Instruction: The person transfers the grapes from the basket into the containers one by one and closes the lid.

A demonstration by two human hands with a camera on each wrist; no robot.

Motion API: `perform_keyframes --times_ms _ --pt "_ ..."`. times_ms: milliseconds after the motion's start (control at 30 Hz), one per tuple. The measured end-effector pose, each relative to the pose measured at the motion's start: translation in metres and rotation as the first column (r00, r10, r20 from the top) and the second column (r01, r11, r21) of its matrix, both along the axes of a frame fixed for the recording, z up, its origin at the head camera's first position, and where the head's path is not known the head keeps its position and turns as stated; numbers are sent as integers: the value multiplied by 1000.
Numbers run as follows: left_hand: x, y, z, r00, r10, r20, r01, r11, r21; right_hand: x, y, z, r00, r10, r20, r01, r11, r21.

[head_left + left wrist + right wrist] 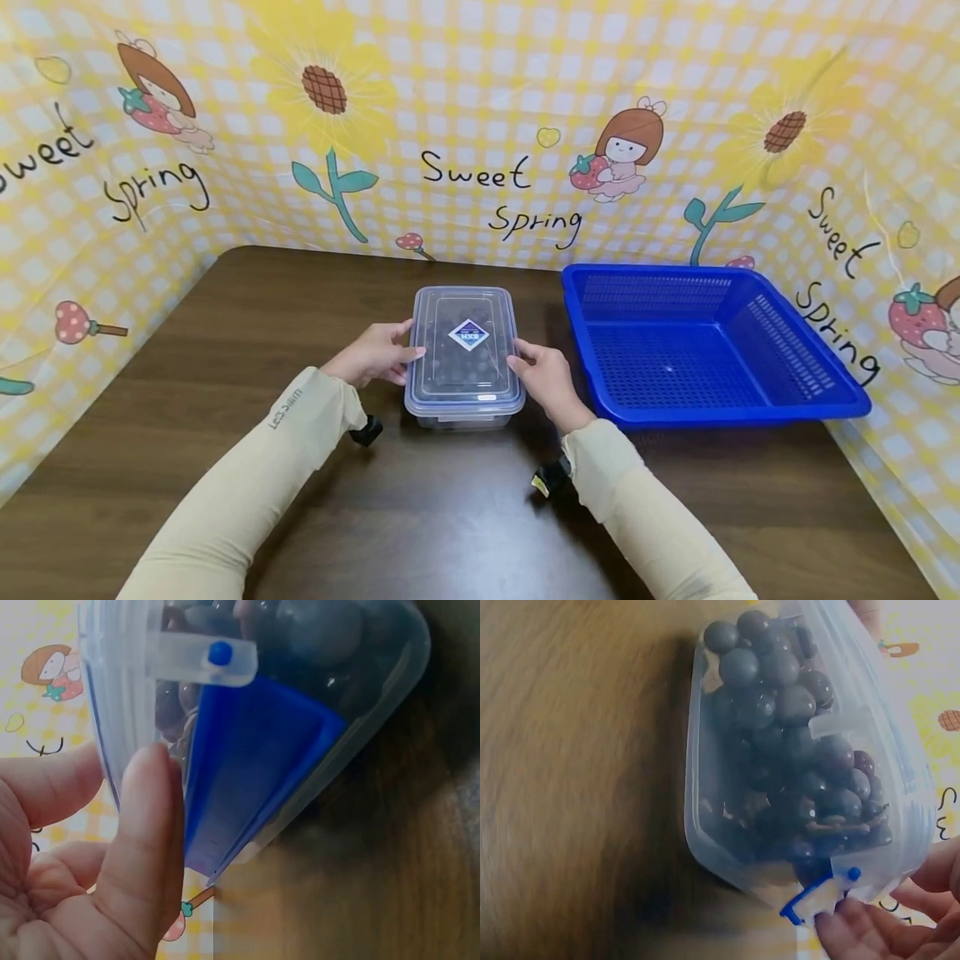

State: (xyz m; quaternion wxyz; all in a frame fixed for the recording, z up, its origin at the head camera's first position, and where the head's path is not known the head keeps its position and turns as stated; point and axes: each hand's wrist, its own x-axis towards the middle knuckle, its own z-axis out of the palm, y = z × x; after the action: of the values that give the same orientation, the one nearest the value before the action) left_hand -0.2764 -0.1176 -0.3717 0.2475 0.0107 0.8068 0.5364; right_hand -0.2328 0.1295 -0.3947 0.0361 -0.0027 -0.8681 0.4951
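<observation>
A clear plastic food container [465,358] with a lid and a diamond-shaped sticker stands on the table. Dark, round, grape-like fruits [795,705] crowd inside it. My left hand [377,352] holds its left side, thumb over the lid's edge and the other fingers lower down. In the left wrist view, a pale latch tab [206,658] with a blue pin is close to the fingers. My right hand [549,379] grips the right side at the lid rim. In the right wrist view its fingertips [840,930] touch a blue-edged clip [808,900] at the container's corner.
A blue perforated plastic basket [843,407] stands right of the container on the brown wooden table [420,517]. A yellow checked cloth [480,92] with printed flowers hangs behind and along both sides. Each wrist wears a small black camera [367,431].
</observation>
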Motion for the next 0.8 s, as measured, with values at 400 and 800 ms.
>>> perform_keyframes --times_ms 400,800 --pt "-1 -4 -2 999 12 34 -12 1000 -11 -1 4 -17 941 21 336 114 919 -378" --pt "1 -4 0 1000 5 19 -4 999 -34 -4 9 -14 924 -20 382 141 946 -293"
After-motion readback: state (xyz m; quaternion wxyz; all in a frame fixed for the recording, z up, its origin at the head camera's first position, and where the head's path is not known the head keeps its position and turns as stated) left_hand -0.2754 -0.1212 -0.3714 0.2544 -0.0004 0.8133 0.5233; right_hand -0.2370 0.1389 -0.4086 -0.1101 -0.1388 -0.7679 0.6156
